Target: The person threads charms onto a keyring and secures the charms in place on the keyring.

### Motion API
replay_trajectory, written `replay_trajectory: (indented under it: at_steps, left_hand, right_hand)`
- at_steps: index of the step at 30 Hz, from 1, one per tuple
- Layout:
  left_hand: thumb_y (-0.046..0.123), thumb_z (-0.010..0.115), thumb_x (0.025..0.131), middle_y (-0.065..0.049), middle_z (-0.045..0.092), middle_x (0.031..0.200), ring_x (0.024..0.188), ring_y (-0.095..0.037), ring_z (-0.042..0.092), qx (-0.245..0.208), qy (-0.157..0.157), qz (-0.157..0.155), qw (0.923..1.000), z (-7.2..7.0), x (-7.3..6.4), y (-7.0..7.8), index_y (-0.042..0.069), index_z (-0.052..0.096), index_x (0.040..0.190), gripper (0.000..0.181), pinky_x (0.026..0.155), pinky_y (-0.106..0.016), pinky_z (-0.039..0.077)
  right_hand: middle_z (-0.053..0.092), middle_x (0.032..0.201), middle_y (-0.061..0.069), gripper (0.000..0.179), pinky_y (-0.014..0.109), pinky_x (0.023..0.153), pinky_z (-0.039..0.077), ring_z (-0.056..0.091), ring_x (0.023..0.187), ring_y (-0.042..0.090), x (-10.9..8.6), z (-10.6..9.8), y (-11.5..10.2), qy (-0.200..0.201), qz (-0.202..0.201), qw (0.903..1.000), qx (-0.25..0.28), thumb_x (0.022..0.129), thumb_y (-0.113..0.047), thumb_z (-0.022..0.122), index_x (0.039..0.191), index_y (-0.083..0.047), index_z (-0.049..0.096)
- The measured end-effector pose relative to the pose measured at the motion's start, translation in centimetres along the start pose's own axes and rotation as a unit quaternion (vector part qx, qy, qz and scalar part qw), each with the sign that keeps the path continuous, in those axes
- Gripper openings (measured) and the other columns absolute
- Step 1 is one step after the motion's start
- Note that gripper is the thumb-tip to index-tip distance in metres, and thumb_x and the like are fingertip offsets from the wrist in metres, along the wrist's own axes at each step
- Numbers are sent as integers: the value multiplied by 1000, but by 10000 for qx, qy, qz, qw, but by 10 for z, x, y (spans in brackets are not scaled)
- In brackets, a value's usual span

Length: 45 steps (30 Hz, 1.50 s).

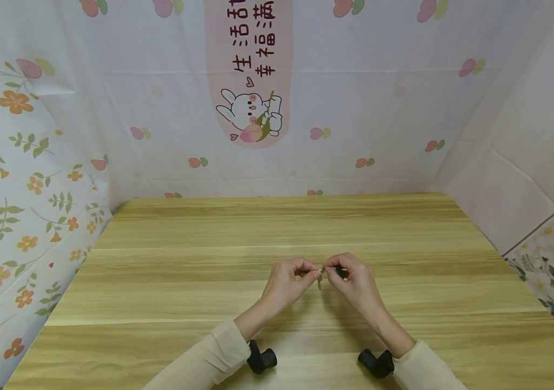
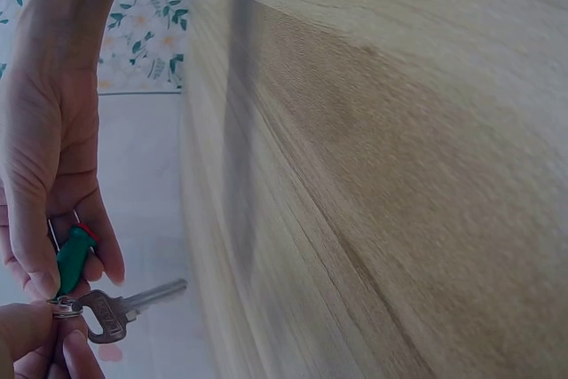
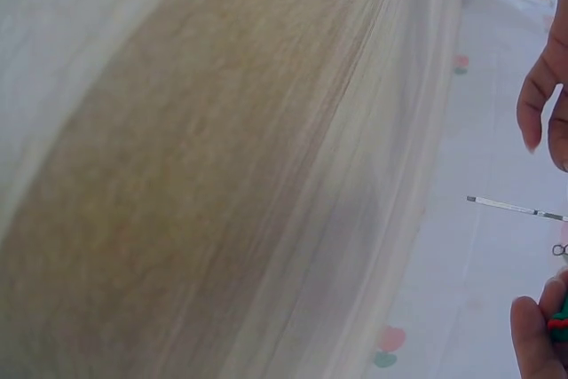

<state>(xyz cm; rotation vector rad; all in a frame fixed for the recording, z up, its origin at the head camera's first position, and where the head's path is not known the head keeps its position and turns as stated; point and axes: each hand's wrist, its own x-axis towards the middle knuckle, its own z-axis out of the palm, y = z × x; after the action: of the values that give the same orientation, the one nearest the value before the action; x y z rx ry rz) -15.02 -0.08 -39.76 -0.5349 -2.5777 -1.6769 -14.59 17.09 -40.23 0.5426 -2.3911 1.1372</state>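
Above the table, the two hands meet fingertip to fingertip at a small metal key ring. The left hand pinches the ring between thumb and forefinger. A silver key hangs from it, its blade sticking out free of the fingers. The right hand pinches the ring's other side, where a green key charm with a red end is attached. That charm lies within the right hand's curled fingers and is partly hidden by them. In the right wrist view the key shows edge-on between the hands.
The wood-grain table spreads out below both hands. Patterned cloth hangs at the back and along both sides. Black camera mounts sit at each wrist, low over the tabletop.
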Motion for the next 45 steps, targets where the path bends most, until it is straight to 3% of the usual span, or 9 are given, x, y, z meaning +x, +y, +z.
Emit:
replay_trajectory:
  at_steps: [6,14,18,24,28,32,36,40,45]
  left_hand:
    - [17,65,89,2,70,85,78,-6,59,-12,-35,10,10000,-2,0,-4,12,70,87,8,65,-20,45]
    - [15,58,94,-1,66,91,87,-12,59,-10,-299,188,9994,-7,3,-10,10,63,94,8,78,-26,46]
    - [16,52,97,-3,61,91,82,-12,51,-34,-586,148,9982,-6,7,-15,8,58,96,10,73,-25,42]
    - [14,45,100,-7,55,94,81,-11,49,-316,-1022,-10,9943,-4,11,-24,4,51,99,12,69,-22,41]
    - [13,44,100,-8,54,89,74,-12,52,-606,-1181,-236,9909,-3,13,-28,2,49,99,12,61,-20,43]
    - [11,47,99,-8,54,81,63,-13,52,-902,-1284,-694,9852,-2,17,-32,2,50,97,10,54,-19,42]
    - [9,54,95,-2,51,73,56,-10,47,-563,-1259,-947,9859,-4,21,-36,2,55,94,7,50,-17,38]
    - [7,60,91,2,53,69,56,-6,47,28,-1163,-919,9890,-5,25,-39,3,60,90,5,50,-16,37]
    - [6,65,87,-1,61,71,59,-5,48,370,-932,-895,9909,-3,28,-42,3,63,89,5,52,-16,37]
  right_hand:
    - [65,81,5,11,20,57,46,51,69,1,1,-1,0,-234,137,9996,-35,82,2,68,82,-9,68]
    - [67,89,3,16,22,65,51,59,77,9,6,-7,3,-1007,78,9947,-213,79,1,72,93,-6,70]
    - [68,95,4,20,24,67,52,62,81,15,8,-9,5,-1344,-135,9899,-429,80,0,71,99,-4,70]
    - [67,94,4,15,23,64,50,61,78,13,11,-6,10,-1618,-336,9833,-761,78,0,72,90,-8,69]
    - [68,91,4,15,23,63,50,60,77,13,13,-1,15,-1684,-525,9804,-874,77,2,73,88,-7,68]
    - [68,90,4,16,27,68,52,63,81,16,13,4,24,-1841,-793,9729,-1153,77,2,73,90,-6,67]
    - [67,88,3,18,28,70,52,63,81,17,13,7,31,-2102,-1103,9583,-1592,75,0,75,89,-6,67]
    - [65,84,2,16,28,69,52,62,79,18,15,8,32,-2421,-1303,9441,-1820,74,-2,76,85,-7,65]
    - [64,83,1,15,26,68,52,62,79,18,16,11,31,-2720,-1262,9331,-1984,74,-4,76,82,-9,65]
